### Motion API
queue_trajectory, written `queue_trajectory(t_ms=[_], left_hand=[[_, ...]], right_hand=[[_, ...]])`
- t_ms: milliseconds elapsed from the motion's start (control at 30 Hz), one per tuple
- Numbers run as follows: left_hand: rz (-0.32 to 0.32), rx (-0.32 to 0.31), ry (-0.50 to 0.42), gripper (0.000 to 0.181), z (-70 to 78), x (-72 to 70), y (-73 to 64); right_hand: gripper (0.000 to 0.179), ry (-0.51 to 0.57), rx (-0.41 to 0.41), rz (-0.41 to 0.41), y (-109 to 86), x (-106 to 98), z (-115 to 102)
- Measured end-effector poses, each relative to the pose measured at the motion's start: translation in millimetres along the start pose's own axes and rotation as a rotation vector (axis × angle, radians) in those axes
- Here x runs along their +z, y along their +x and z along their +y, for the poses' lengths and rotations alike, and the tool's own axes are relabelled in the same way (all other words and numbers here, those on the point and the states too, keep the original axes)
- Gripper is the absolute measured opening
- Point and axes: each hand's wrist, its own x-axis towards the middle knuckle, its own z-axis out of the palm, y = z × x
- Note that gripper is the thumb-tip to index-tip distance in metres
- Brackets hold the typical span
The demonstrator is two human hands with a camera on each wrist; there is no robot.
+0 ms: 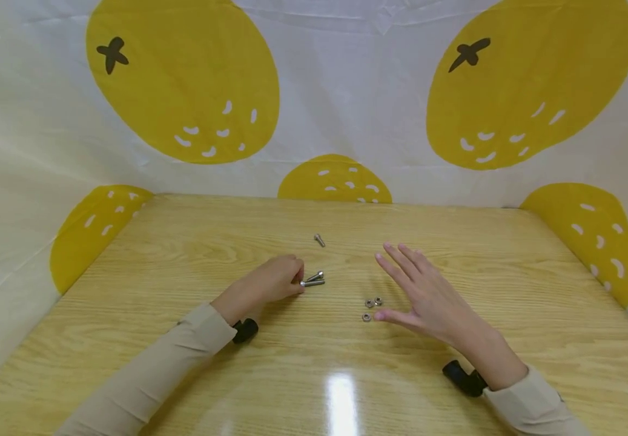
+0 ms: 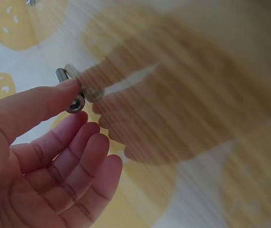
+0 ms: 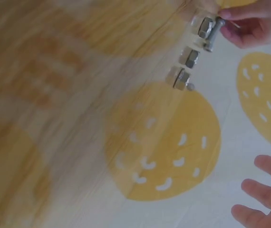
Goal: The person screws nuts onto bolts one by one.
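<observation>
My left hand (image 1: 274,280) is low over the table, its thumb and index finger pinching a hex-socket bolt (image 2: 75,103) near its head. Right beside that one lies a second bolt (image 1: 315,276), so close that the two seem to touch. Farther back rests a third bolt (image 1: 320,240), apart from both hands. My right hand (image 1: 428,297) has its fingers spread and holds nothing. Just left of its thumb are three hex nuts on the table: one nut (image 1: 366,317) in front, a nut (image 1: 369,303) and another nut (image 1: 378,300) behind.
The wooden table (image 1: 210,230) is glossy and reflects a light near its front. A white cloth (image 1: 346,109) with yellow fruit prints hangs behind it and along both sides. Black wrist straps (image 1: 463,378) show at the sleeves.
</observation>
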Motion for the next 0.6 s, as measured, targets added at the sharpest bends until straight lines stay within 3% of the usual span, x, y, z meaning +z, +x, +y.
queue_trajectory(t_ms=[367,600], left_hand=[[0.006,0.005,-0.005,0.015,2.8,-1.2,1.3],[0.025,-0.028,-0.069,0.012,3.4,-1.2,0.5]], right_hand=[[0.090,0.031,-0.007,-0.001,0.8,-0.9,-0.9],[0.089,0.068,-0.006,-0.011,0.5,-0.6,-0.6]])
